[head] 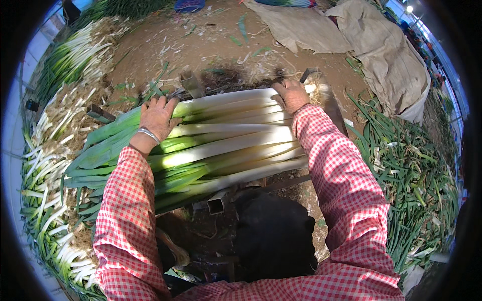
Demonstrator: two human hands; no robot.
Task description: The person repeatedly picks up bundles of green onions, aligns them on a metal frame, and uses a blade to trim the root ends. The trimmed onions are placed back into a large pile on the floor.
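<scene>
A thick layer of long green onions (226, 139) lies crosswise before me, white shanks to the right and green leaves to the left. My left hand (158, 116), with a metal bangle at the wrist, presses over the far edge of the pile where white turns to green, fingers hooked over it. Near the root end, my right hand (292, 96) grips the farthest white shanks. Fine roots (319, 90) stick out just beyond it. Square metal tubes (216, 203) of a rack show around the onions; how they join is hidden.
Heaped smaller onions (60, 128) line the left side. Loose green leaves (410, 188) are piled at right. Tan sacking (384, 56) covers soil at the upper right, and a blue container (189, 5) stands far off. A dark rounded shape (275, 233) is below the onions.
</scene>
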